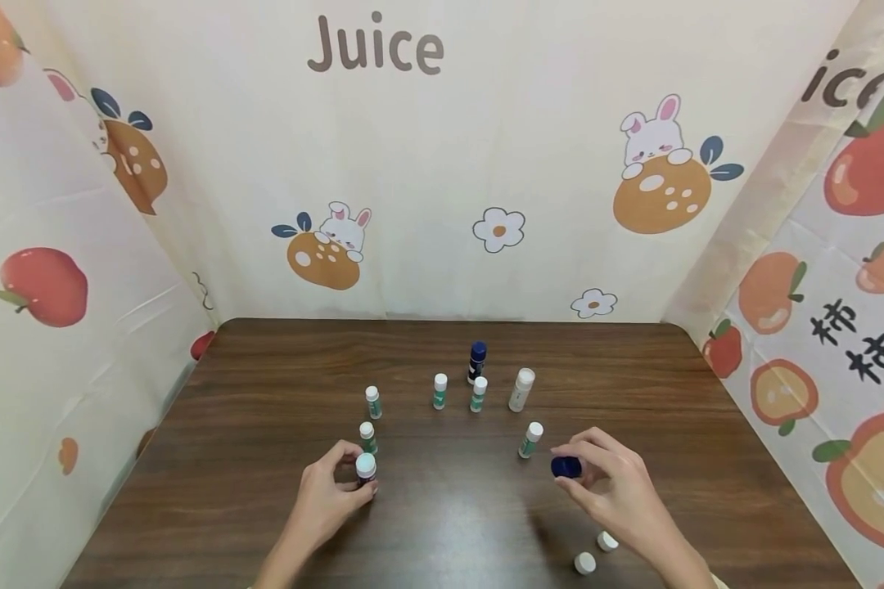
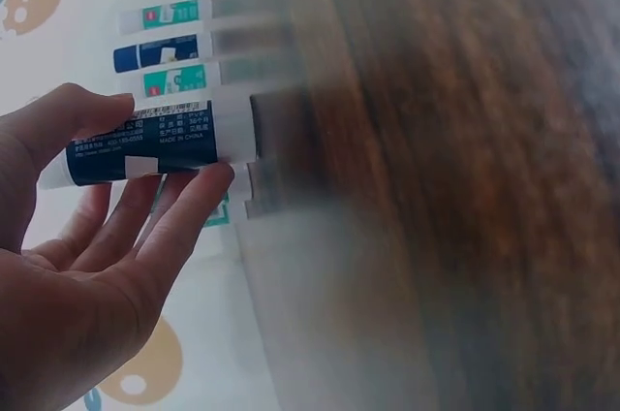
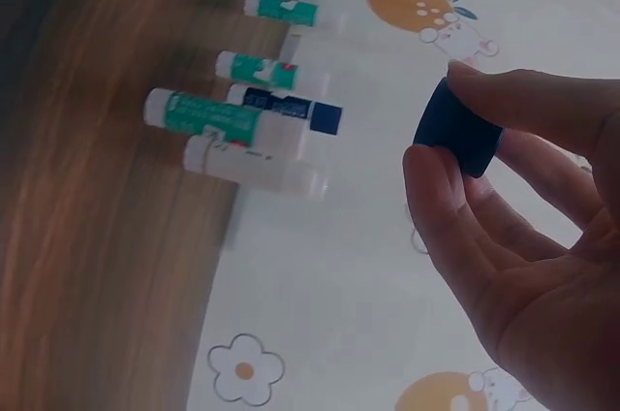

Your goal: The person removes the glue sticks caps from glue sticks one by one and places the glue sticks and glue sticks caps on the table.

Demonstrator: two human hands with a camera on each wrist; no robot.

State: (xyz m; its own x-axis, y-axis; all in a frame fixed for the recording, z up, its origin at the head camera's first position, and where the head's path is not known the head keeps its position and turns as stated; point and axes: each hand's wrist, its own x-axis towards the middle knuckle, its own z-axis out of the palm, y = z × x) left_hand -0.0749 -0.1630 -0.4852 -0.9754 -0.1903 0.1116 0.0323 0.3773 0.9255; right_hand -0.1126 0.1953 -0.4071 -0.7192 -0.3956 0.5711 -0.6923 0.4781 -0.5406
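My left hand point(image 1: 330, 489) holds a dark-blue-labelled glue stick point(image 2: 145, 144) upright between thumb and fingers, over the left part of the table. Its blue cap is off, and a pale top point(image 1: 366, 465) shows. On the right, my right hand point(image 1: 613, 476) pinches a dark blue cap point(image 3: 457, 130) above the table, apart from any stick. Just behind the left hand stands a green-labelled glue stick point(image 1: 368, 438). Nearest to the right hand is another green-labelled one with a white top point(image 1: 531, 440).
Farther back stand more green-labelled sticks point(image 1: 439, 393), a blue-capped glue stick point(image 1: 476, 364) and a whitish stick point(image 1: 520, 391). Two small white caps point(image 1: 585, 563) lie by the right forearm. Printed cloth point(image 1: 427, 164) walls the brown table point(image 1: 280, 360) at the back and sides.
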